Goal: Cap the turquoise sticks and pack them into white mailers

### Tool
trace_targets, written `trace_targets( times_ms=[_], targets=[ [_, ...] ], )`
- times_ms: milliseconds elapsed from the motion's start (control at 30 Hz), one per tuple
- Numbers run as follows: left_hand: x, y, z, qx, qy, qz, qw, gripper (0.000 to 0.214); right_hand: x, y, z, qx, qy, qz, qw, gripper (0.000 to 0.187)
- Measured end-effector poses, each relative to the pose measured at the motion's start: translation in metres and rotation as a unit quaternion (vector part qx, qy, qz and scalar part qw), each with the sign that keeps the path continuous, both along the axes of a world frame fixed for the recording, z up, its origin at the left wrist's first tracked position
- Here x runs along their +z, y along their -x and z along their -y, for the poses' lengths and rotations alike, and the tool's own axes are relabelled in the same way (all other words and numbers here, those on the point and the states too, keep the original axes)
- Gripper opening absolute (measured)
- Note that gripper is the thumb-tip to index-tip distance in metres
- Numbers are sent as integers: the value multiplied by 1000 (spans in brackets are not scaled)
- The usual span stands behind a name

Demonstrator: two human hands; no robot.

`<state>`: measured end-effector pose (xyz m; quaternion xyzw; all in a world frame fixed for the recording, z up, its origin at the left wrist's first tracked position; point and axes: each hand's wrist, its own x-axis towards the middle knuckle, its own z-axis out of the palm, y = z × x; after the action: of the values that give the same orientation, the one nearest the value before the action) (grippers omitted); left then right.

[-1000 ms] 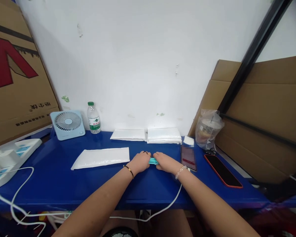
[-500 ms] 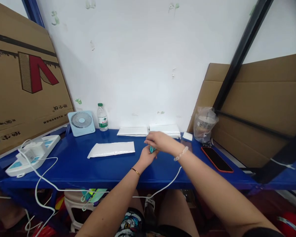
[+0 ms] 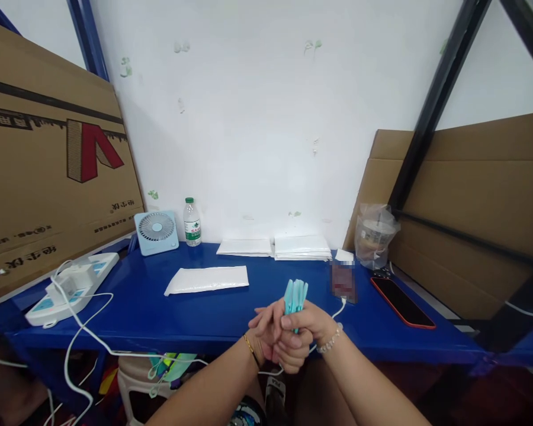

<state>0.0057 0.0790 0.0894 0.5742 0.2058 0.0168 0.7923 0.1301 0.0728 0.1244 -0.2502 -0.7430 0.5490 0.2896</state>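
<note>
Bundle of teal pieces [image 3: 295, 297] stands gathered, my left hand [image 3: 265, 332] and right hand [image 3: 302, 336] both clenched round it above the tabletop's [image 3: 182, 313] front edge; the white envelope [image 3: 208, 279] lies untouched mid-tabletop.

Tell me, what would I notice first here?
The left hand and right hand, low in the middle, grip teal sticks that poke up between them. Behind runs a bright blue table, with a white pouch lying flat on it and a small fan and bottle at the back left.
</note>
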Motion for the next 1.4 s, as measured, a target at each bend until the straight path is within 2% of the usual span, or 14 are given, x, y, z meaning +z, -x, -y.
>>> trace_targets(
  times_ms=[67,133,167,233,333,467,633,733,800,867,1000,1133,1233,1400],
  targets=[
    [6,8,0,-7,-103,40,994,27,-1,-3,1,-59,13,-95,994,39],
    [10,29,-11,37,-263,20,964,52,0,-11,-6,-161,22,-191,968,32],
    [12,44,-21,114,-363,-29,924,62,-1,-16,-12,-217,13,-217,952,29],
    [12,80,-46,264,-519,-132,802,85,-7,-26,-25,-315,-20,-225,922,29],
    [10,135,-86,308,-586,-301,686,109,-26,-34,-41,-397,-40,-159,903,34],
    [9,176,-119,270,-529,-423,685,111,-44,-34,-48,-405,-3,-93,910,41],
    [21,169,-123,333,-526,-327,711,74,-29,-30,-40,-370,37,-173,912,39],
    [40,146,-119,485,-441,-149,740,62,-11,-26,-34,-340,36,-211,916,32],
    [56,127,-116,579,-285,8,764,51,3,-22,-31,-321,25,-239,916,25],
    [68,107,-112,584,-73,132,797,42,18,-19,-27,-321,-2,-259,911,29],
    [70,70,-98,538,180,272,777,28,46,-12,-16,-385,-184,-217,878,34],
    [45,37,-87,514,292,298,750,21,56,-7,-2,-408,-419,-94,805,29],
    [28,19,-83,523,325,309,725,17,48,-3,4,-353,-565,-53,744,23],
    [20,6,-75,512,351,320,715,20,25,-1,10,-213,-674,-31,707,17]
  ],
)
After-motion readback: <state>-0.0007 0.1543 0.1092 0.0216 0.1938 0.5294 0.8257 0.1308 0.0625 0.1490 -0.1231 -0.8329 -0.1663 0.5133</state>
